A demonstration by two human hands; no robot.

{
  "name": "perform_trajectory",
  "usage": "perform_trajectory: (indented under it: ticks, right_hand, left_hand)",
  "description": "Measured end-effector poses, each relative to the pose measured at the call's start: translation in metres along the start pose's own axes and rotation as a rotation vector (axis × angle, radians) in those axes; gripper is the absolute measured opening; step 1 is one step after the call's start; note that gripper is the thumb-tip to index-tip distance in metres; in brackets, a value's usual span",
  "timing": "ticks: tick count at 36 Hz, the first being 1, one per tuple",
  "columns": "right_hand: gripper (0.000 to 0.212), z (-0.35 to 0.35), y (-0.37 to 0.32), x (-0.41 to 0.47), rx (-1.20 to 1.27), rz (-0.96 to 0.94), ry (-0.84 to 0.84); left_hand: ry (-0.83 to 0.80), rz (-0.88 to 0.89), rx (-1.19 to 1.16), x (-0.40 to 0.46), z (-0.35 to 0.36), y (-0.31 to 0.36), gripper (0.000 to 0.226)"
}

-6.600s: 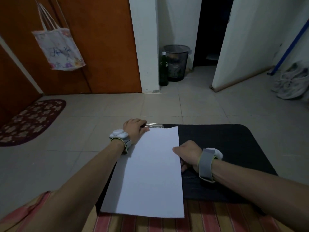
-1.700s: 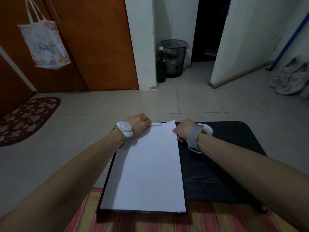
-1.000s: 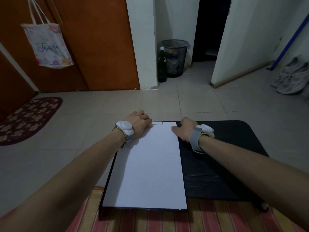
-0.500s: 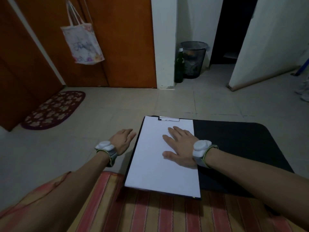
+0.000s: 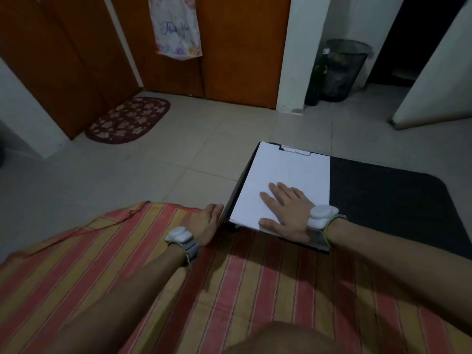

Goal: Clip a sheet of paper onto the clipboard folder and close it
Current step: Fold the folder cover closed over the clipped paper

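— Tiled floor (image 5: 178, 154), wooden doors (image 5: 242, 47) at the back with a printed bag (image 5: 176, 26) hanging on them, a flowered mat (image 5: 127, 120) below, and a bin (image 5: 343, 70) past the white pillar. What's changed since half a second ago?

— The left hand (image 5: 208, 223) has come in from the floor to the left edge of the clipboard folder (image 5: 383, 198), down by its near corner, fingers straight along that edge. I can't tell whether it grips anything. The right hand (image 5: 284, 213) has slid nearer and lies flat and open on the sheet of paper (image 5: 286, 175). The view has swung left as well.

— How does the folder lie?

— Open, near end on the striped cloth (image 5: 229, 290), the rest out over the floor. The paper's long side runs away from the person, its top under the metal clip (image 5: 295, 150) at the far end. The black cover spreads out to the right.

— Anything unclear?

— The room is dim. The wrist and its white band (image 5: 321, 217) cover the paper's near right corner, and the bag's top is cut off.
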State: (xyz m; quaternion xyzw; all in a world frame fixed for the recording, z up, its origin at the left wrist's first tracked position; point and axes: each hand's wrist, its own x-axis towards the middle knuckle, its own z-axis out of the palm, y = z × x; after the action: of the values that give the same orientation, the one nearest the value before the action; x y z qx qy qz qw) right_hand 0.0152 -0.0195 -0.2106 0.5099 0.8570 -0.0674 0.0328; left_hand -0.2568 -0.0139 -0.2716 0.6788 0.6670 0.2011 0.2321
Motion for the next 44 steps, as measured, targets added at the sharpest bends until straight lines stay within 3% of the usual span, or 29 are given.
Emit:
perform_trajectory:
  ticks: [3,9,16,20,23,27,30,35,39,44]
  right_hand:
    - [0.093,0.002,0.000,0.002,-0.014,0.017,0.002]
    - [0.095,0.000,-0.004,0.002,-0.048,0.052,0.001]
    - [0.098,-0.004,-0.008,0.002,-0.027,0.112,0.012]
    - [0.098,-0.003,-0.009,0.001,-0.011,0.121,0.015]
    - [0.098,-0.006,-0.010,0.001,-0.001,0.116,0.015]
    - [0.091,-0.013,-0.014,-0.002,0.039,0.130,0.064]
    - [0.081,-0.027,-0.019,-0.004,0.160,0.172,0.171]
    - [0.087,-0.067,-0.021,-0.012,0.505,0.234,0.379]
    - [0.082,-0.106,-0.025,-0.015,0.671,0.300,0.533]
    - [0.070,-0.151,-0.022,-0.028,0.840,0.322,0.655]
  left_hand:
    - [-0.047,-0.214,-0.149,-0.014,0.004,0.000,0.074]
    - [-0.076,-0.338,-0.300,-0.021,-0.007,0.016,0.075]
    - [0.292,-0.418,-0.345,-0.019,-0.031,0.033,0.078]
    - [0.563,-0.331,-0.456,-0.017,-0.054,0.038,0.087]
    - [0.670,-0.296,-0.520,-0.013,-0.074,0.046,0.094]
    - [0.759,-0.202,-0.620,-0.007,-0.094,0.064,0.076]
    - [0.783,-0.133,-0.699,-0.004,-0.099,0.082,0.037]
    - [0.707,-0.009,-0.879,-0.010,-0.092,0.123,0.054]
    - [0.518,0.160,-0.863,-0.011,-0.080,0.141,0.058]
    - [0.379,0.243,-0.847,-0.007,-0.067,0.170,0.054]
